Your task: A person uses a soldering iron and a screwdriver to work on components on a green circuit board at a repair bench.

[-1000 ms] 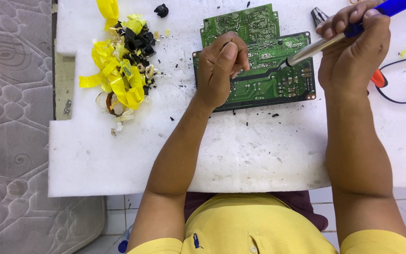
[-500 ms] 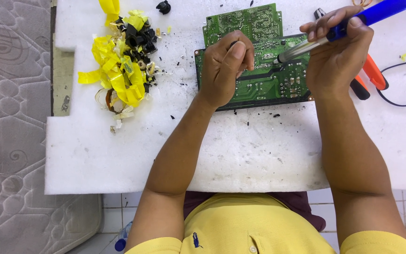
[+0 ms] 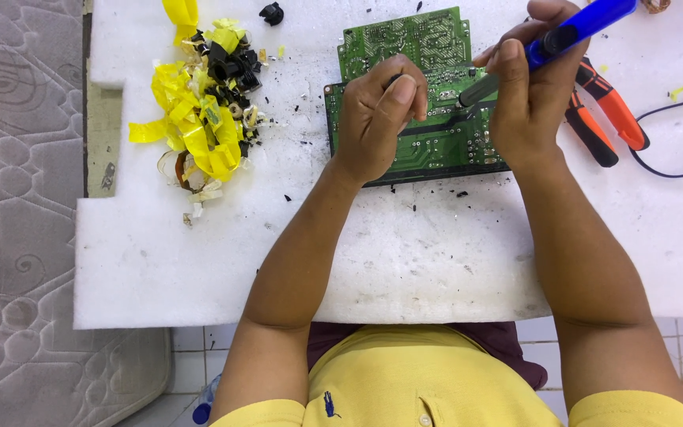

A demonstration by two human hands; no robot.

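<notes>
A green circuit board point(image 3: 428, 87) lies solder side up on the white foam desk point(image 3: 405, 253), toward twelve o'clock from the person. The left hand point(image 3: 377, 119) rests on the board's left half, fingers curled in; whether it pinches anything I cannot tell. The right hand point(image 3: 533, 87), at about one o'clock, is closed around a blue-handled tool point(image 3: 571, 32) whose dark tip touches the board just beside the left hand. Orange-handled pliers point(image 3: 606, 107) lie at two o'clock, touching the desk. A heap of yellow tape scraps point(image 3: 199, 119) sits at ten o'clock, well apart from the board.
</notes>
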